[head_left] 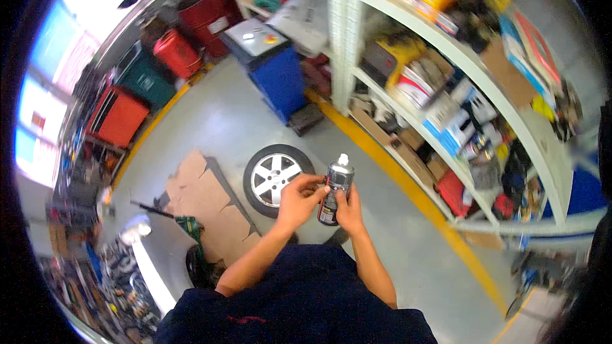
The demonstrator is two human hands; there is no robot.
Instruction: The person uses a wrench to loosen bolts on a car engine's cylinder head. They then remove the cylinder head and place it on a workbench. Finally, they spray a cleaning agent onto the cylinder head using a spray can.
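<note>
A black spray can (329,207) with a silver shoulder and a white nozzle stands nearly upright in front of my body. My right hand (350,210) is wrapped round its right side, with the thumb lying on the front. From the left, my left hand (298,202) grips the can's upper part, its thumb tip pressed on the label and its fingers bent at the side. Below and beyond my hands, a car wheel (275,180) with a silver spoked rim lies flat on the grey floor, partly covered by my left hand.
Flattened cardboard (207,200) lies left of the wheel. A blue cabinet (275,79) stands beyond it. White shelving (446,172) full of boxes and parts runs along the right, behind a yellow floor line (408,188). Red bins (118,114) and a green bin (143,76) line the left wall.
</note>
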